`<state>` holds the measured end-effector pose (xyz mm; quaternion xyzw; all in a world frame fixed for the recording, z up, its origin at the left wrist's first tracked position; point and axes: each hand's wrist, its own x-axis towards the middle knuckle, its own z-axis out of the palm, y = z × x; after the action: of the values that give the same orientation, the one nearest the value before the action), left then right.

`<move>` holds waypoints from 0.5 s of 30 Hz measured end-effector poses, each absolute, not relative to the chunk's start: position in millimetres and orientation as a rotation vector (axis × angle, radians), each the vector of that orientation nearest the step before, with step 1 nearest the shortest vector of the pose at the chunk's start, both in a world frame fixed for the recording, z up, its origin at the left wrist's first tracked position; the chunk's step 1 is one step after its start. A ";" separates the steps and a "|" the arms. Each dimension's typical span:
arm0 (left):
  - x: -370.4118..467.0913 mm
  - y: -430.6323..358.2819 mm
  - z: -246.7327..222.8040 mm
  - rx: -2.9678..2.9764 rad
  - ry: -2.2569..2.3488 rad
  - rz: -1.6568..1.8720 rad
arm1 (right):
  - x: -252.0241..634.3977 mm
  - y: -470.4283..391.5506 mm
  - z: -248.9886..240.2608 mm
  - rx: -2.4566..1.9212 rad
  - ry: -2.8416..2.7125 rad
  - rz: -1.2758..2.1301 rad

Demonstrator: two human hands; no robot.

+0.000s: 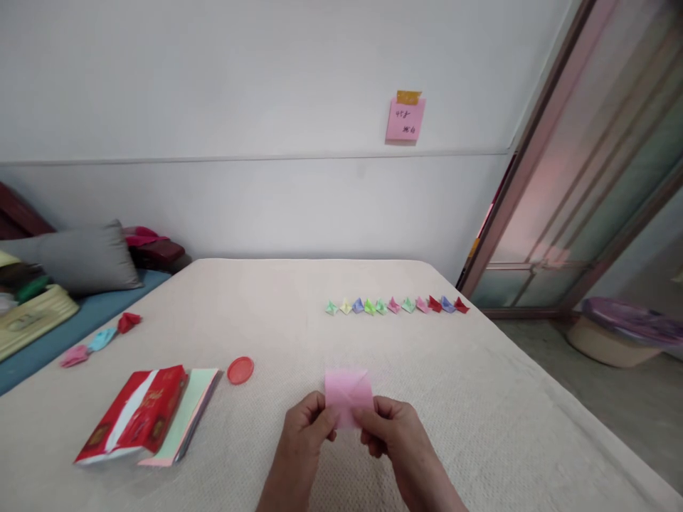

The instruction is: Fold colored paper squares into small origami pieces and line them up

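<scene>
So on the far left there was a grey cushion (93, 257) on a blue seat (33, 355), and at that end of the desk (288, 295) three little folded papers (102, 339) sat in a slanted line: pink, blue, red. Next came a red packet (139, 407) lying partly over a stack of coloured sheets (184, 423), then a round red disc (240, 370) lying on its own.

Left hand (308, 424): grip closed, thumb and fingers pinching the lower left of the pink paper (348, 387). That paper was front and centre, between the two hands near the close side of the desk, with faint slanting lines near its top. Couldn't tell if its bottom edge touched the cloth. Right hand (392, 425): same deal, pinching the lower right.

IMO the trick here was an even, light pinch on both sides, thumbs level, so the sheet stayed flat and didn't buckle. Lining up edges before pressing hard seemed smart, since thin paper would probably keep any crooked crease.

Beyond the right hand, a row of small folded pieces (393, 305) ran toward the desk's right side, below a taped pink note (405, 121) on the wall.
</scene>
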<state>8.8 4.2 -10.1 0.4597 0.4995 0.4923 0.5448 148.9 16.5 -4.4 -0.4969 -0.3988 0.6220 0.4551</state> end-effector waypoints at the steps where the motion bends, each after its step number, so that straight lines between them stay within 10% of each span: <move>1: 6.9 4.6 -9.0 1.092 1.186 1.173 | 149.7 16.8 -4.6 -1.229 -1.000 1.541; 15: -4.9 -1.4 12.7 1.161 0.962 0.758 | 169.1 17.2 12.0 -1.105 -1.085 1.723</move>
<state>-4.9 -1.4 12.7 0.5141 0.4260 0.3354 0.6646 169.1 17.2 12.0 -0.4370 -0.4289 0.6814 0.4010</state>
